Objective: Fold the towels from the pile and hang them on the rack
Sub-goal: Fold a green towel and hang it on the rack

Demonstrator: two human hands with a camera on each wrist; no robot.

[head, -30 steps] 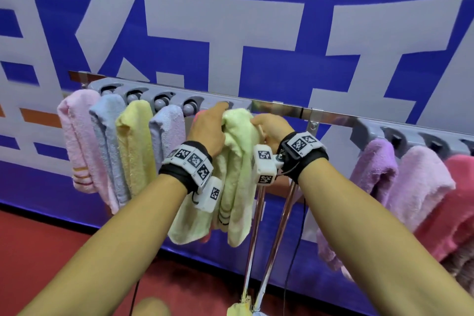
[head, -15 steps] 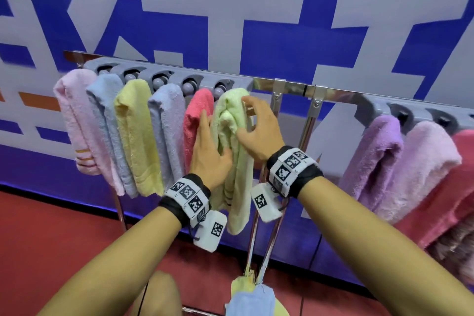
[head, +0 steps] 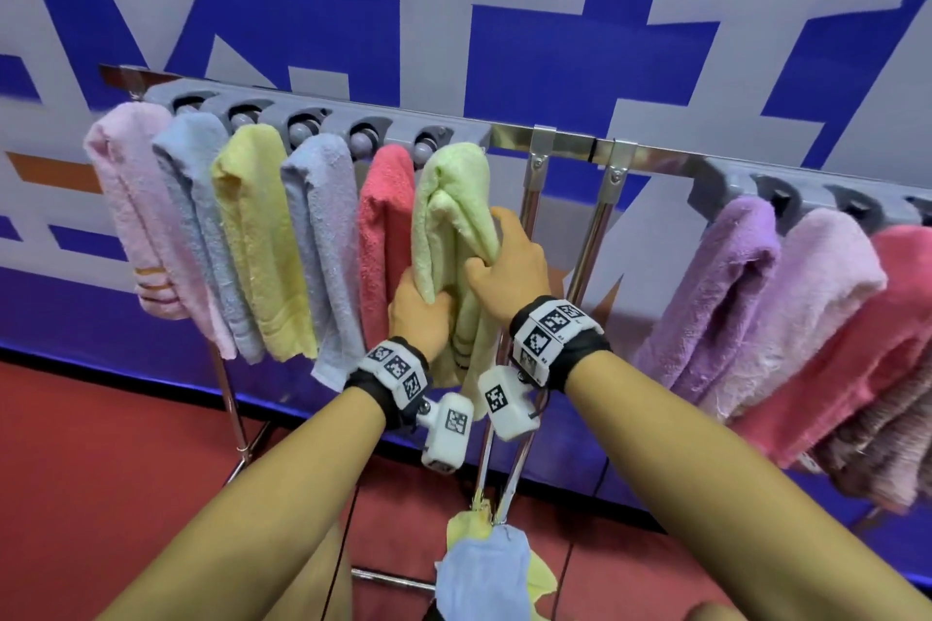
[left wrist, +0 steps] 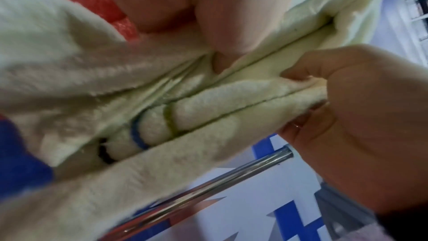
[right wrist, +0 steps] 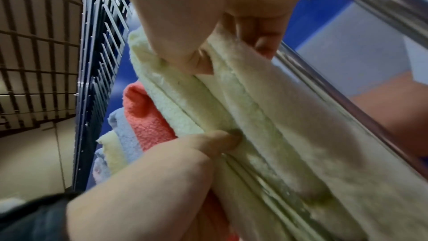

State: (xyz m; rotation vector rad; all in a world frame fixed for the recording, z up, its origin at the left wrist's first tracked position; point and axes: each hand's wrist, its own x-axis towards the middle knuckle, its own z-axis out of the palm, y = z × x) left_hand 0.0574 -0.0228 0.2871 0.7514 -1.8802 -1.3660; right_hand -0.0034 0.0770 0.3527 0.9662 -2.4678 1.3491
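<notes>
A light green towel [head: 451,217] hangs folded over the rack's grey holder bar [head: 323,119], the rightmost of several towels in the left group. My left hand [head: 418,313] grips its left edge about halfway down, thumb pressed into the cloth [right wrist: 266,116]. My right hand [head: 507,262] pinches the folded layers on the right side, slightly higher. In the left wrist view the towel's layers [left wrist: 208,102] run between my left fingers [left wrist: 220,25] and the right hand [left wrist: 347,116]. Seen from the right wrist, my right fingers [right wrist: 208,34] pinch above the left hand [right wrist: 173,162].
Pink, blue, yellow, pale blue and coral towels [head: 386,237] hang left of the green one. Purple and pink towels [head: 721,287] fill the right group. Bare steel rail [head: 570,144] and two uprights [head: 587,257] lie between. Blue and yellow towels [head: 484,575] lie low at the rack's foot.
Both hands have slid down the green towel from the rail to its middle. The towel now hangs straighter, and the coral towel beside it has come into sight.
</notes>
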